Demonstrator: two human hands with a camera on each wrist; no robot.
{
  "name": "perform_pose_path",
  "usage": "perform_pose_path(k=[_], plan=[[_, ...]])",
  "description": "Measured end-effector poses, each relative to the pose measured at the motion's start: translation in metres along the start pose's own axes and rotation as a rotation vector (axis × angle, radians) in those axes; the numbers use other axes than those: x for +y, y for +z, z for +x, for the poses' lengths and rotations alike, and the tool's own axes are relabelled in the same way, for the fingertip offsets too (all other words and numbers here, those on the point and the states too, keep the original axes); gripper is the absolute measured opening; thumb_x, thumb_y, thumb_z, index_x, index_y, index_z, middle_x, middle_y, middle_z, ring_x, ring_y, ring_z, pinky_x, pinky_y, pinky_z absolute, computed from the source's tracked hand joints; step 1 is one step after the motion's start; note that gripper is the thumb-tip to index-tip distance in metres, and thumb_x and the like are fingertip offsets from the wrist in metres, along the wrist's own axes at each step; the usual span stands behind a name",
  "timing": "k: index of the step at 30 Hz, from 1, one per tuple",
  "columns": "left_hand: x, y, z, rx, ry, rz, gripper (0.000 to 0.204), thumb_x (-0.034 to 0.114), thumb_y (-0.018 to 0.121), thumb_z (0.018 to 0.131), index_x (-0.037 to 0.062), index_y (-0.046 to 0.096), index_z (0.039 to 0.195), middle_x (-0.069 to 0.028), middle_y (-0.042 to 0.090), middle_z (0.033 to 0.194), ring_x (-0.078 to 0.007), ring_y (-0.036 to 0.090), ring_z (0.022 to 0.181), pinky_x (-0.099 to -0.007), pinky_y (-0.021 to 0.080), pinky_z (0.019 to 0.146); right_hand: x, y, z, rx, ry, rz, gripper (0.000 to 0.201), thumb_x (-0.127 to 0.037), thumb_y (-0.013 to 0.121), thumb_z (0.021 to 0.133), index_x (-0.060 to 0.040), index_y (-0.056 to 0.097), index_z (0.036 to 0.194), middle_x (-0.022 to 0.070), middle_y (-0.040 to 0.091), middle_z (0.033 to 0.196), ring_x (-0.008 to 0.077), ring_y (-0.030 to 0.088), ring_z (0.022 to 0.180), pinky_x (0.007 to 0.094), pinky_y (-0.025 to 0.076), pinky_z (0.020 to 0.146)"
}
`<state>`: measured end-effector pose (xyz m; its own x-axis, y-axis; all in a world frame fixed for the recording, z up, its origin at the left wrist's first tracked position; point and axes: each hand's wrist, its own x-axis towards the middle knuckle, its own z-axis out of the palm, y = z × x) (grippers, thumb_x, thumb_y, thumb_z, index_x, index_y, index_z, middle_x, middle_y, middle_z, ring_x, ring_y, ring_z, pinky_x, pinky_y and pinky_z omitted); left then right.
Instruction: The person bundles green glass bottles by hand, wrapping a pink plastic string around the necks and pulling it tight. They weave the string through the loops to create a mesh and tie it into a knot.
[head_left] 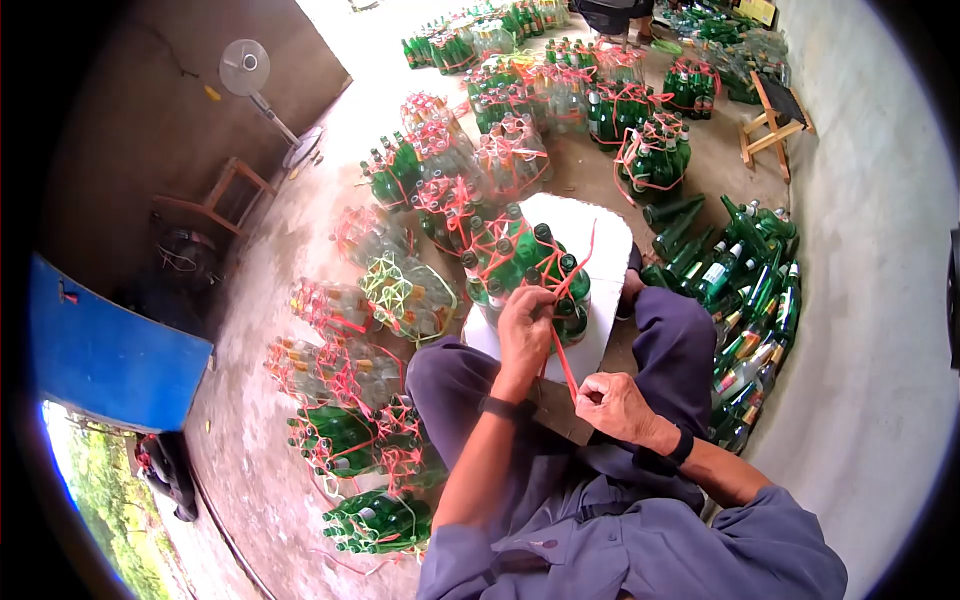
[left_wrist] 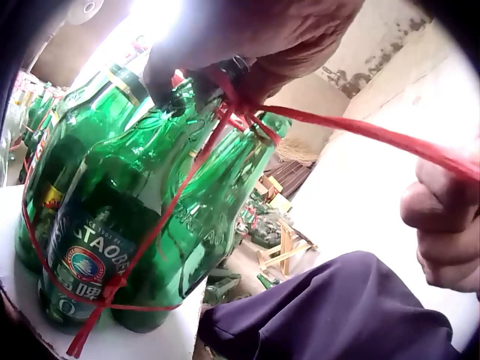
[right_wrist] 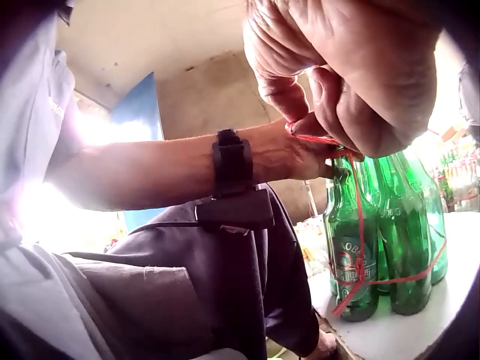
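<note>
A bundle of green bottles (head_left: pixel 510 250) (left_wrist: pixel 112 217) (right_wrist: pixel 390 232) stands on a white board (head_left: pixel 600 240), with red strap (left_wrist: pixel 169 202) around its sides and across its necks. At the near bottle necks, my left hand (head_left: pixel 527 335) (left_wrist: pixel 255 45) pinches the red strap where it crosses. My right hand (head_left: pixel 620 408) (left_wrist: pixel 446 217) (right_wrist: pixel 345 75) grips the strap's other stretch, curled, nearer my body. Between both hands the strap (left_wrist: pixel 352 127) runs taut. In the right wrist view, my right hand hides part of the left fingers.
Strapped bundles of bottles (head_left: pixel 420 290) stand on the floor to the left and ahead. Loose green bottles (head_left: pixel 735 275) lie heaped along the right wall. A wooden folding stool (head_left: pixel 775 125), a fan (head_left: pixel 245 68) and a blue panel (head_left: pixel 120 345) are farther off.
</note>
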<state>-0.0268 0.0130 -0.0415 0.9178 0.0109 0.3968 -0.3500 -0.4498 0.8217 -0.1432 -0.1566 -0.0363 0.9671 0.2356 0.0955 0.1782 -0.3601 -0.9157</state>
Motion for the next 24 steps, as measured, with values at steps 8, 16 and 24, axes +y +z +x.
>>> perform_pose_path(k=[8,16,24], plan=[[-0.007,-0.010,0.011,-0.140,-0.309,-0.331,0.022,-0.001,0.061,0.092,0.0020,0.072,0.110,-0.0035,0.073,0.096,-0.0061,0.061,0.083,-0.0222,0.050,0.073,0.013,0.016,-0.003,0.003,0.033,0.010,0.017,-0.012,0.070,0.083,0.0039,0.065,0.078,0.0214,0.066,0.073,0.0330,0.067,0.064,0.0411,0.052,0.063],[0.003,-0.012,0.013,-0.157,-0.345,-0.177,0.026,-0.003,0.062,0.086,0.0034,0.073,0.108,-0.0044,0.072,0.094,-0.0090,0.064,0.084,-0.0245,0.052,0.074,0.010,0.011,0.001,-0.031,0.099,0.017,0.021,-0.016,0.069,0.084,0.0050,0.067,0.079,0.0235,0.064,0.069,0.0329,0.065,0.060,0.0417,0.051,0.062],[0.006,-0.012,0.005,-0.083,-0.146,-0.127,0.030,-0.011,0.062,0.081,0.0016,0.074,0.105,-0.0069,0.067,0.101,-0.0158,0.066,0.092,-0.0280,0.053,0.084,0.008,-0.039,0.042,0.011,0.124,-0.102,0.045,-0.034,0.071,0.095,0.0075,0.067,0.078,0.0248,0.053,0.061,0.0156,0.050,0.052,0.0427,0.044,0.053]])
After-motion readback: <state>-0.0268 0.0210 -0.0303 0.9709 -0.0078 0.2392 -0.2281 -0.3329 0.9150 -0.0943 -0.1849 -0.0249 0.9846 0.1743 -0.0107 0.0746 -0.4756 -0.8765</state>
